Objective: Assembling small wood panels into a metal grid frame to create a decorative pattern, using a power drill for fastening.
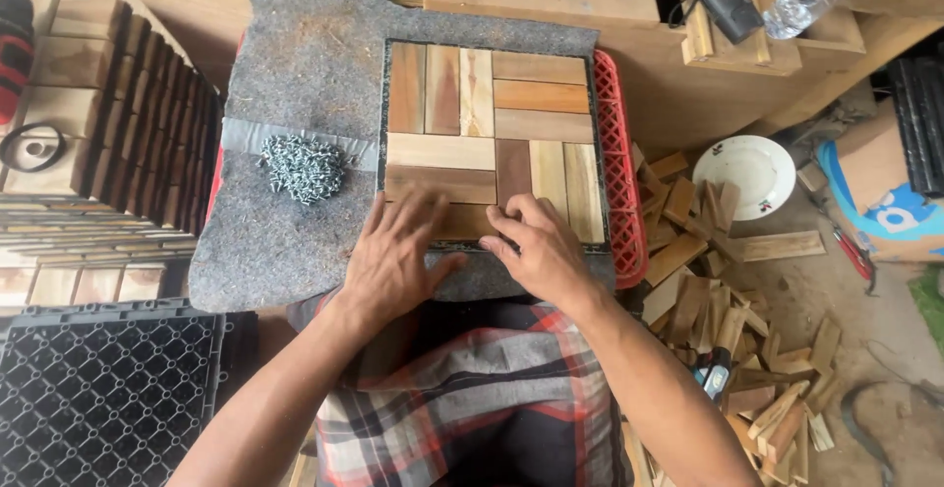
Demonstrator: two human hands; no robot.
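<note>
1. Both hands lie flat and unclenched, grasping nothing: the left hand (393, 256) and right hand (539, 246) press on the near edge of the wooden slat tile (489, 138).
2. The tile rests on grey felt (295, 84) over a red crate (619, 172), which serves as the desk.
3. Done, as far as shows: slats fill the dark frame in four blocks; the near row is partly hidden.
4. Left, likely: fastening. The screw pile (303, 166) sits untouched beside the tile, and black plastic bases (103, 389) wait nearby.

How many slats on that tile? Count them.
12 slats: three upright top left, three flat top right, three flat bottom left, three upright bottom right; left hand and right hand partly hide some.
</note>
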